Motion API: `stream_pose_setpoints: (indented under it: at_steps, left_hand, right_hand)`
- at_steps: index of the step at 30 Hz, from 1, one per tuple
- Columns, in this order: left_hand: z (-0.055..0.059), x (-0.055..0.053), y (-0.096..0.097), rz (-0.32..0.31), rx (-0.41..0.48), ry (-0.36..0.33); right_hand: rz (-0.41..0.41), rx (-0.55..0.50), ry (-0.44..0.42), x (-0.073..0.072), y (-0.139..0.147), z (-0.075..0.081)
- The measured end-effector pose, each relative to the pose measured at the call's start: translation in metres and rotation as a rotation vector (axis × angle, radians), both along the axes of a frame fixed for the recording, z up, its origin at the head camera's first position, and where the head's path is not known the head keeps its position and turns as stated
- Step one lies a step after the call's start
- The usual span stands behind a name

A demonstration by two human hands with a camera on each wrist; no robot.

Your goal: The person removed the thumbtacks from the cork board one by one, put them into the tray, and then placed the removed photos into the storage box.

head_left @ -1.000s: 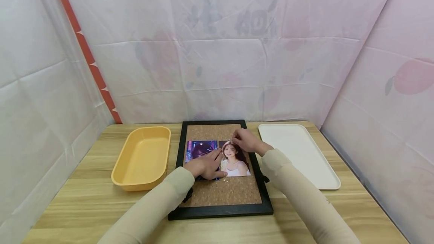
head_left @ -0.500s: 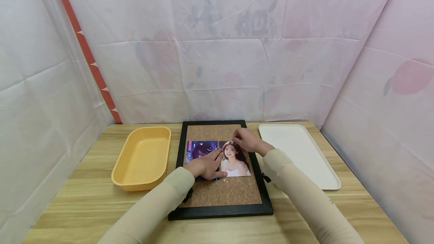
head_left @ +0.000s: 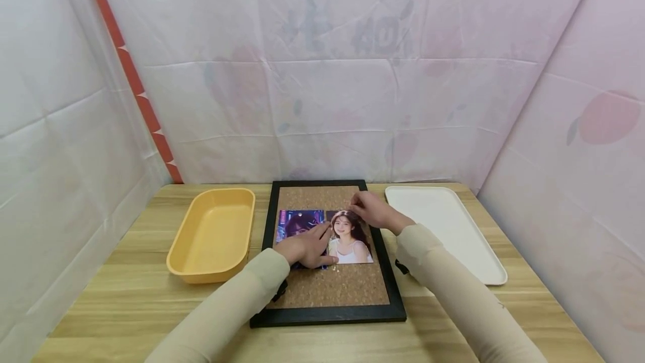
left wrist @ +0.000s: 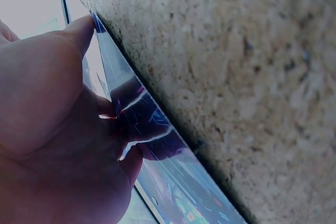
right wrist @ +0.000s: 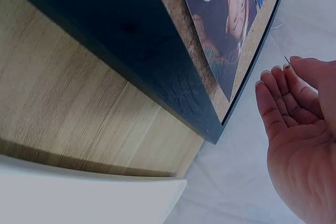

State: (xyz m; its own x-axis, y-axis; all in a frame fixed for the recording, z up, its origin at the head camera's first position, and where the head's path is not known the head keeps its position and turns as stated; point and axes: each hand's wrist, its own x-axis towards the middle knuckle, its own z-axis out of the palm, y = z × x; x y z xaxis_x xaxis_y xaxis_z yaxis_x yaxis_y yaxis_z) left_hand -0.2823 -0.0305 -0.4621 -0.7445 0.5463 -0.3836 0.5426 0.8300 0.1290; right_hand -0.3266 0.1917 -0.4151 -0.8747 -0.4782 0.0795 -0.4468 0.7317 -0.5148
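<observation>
My left hand [head_left: 308,246] lies across a purple picture card [head_left: 285,224] and the left edge of a portrait photo [head_left: 347,248], fingers fairly straight. Both lie side by side on the black-framed cork board [head_left: 327,290]. In the left wrist view, the thumb [left wrist: 81,32] touches the photo side. A small pale pin head [head_left: 300,214] shows on the purple card's top. Near the portrait's upper right, my right hand [head_left: 375,210] pinches a pin [right wrist: 286,60] between thumb and forefinger. Its thin point sticks out in the right wrist view; its head is mostly hidden.
A yellow tray [head_left: 173,262] stands left of the board on the wooden table [head_left: 116,296]. To the right is a flat white tray [head_left: 448,223]. Printed cloth walls [head_left: 332,99] rise behind and at both sides.
My right hand has shifted slightly to the right, away from the portrait's top edge. The left hand stays in place on the pictures.
</observation>
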Motion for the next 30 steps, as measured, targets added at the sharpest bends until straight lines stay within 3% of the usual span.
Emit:
stream_pose_setpoints:
  at_steps: [16, 30]
  left_hand:
    - [-0.002, 0.001, 0.001, -0.004, -0.019, 0.019]
    - [0.006, 0.003, 0.002, -0.012, -0.03, 0.0]
  right_hand:
    - [-0.018, 0.027, 0.053, 0.002, 0.009, 0.001]
    - [-0.015, 0.031, 0.077, 0.002, 0.015, 0.005]
